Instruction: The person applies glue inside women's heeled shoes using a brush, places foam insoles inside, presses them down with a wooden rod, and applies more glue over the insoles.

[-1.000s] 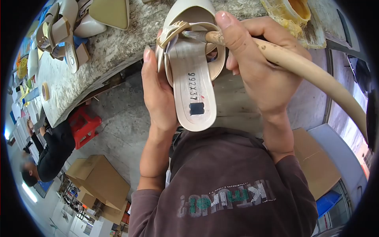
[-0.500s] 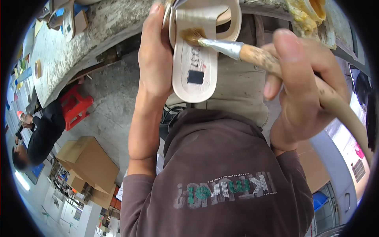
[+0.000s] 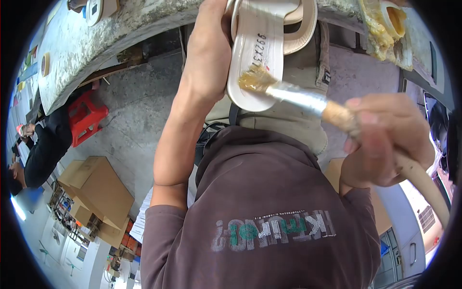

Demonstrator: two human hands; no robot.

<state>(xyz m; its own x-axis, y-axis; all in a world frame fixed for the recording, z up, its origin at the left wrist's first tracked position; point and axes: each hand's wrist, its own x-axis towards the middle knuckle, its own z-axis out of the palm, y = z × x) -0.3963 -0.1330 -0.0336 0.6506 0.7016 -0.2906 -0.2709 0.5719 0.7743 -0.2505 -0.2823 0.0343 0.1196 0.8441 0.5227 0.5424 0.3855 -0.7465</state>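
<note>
My left hand [image 3: 208, 53] grips a pale sandal [image 3: 257, 48] by its side at the worktable's front edge; its fingertips are out of view. Printed digits run along the insole, and a second strap or sandal part shows behind it on the right. In my right hand [image 3: 390, 137] is a paint brush [image 3: 332, 113], its long pale handle passing through my closed fingers. The brush's yellowish, wet-looking bristles touch the heel end of the insole, covering the spot there. Motion blurs the fingers slightly.
On the worktable [image 3: 91, 53] lie a tape roll [image 3: 45, 64] and another sandal [image 3: 95, 12]. A glue-crusted container [image 3: 392, 21] stands at the upper right. A red stool [image 3: 86, 118], a seated person [image 3: 45, 149] and a cardboard box [image 3: 98, 190] are on the left.
The brush has moved from the sandal's strap area down to the heel end, where the dark patch showed before. Both the sandal and my left hand have shifted slightly up and right.
</note>
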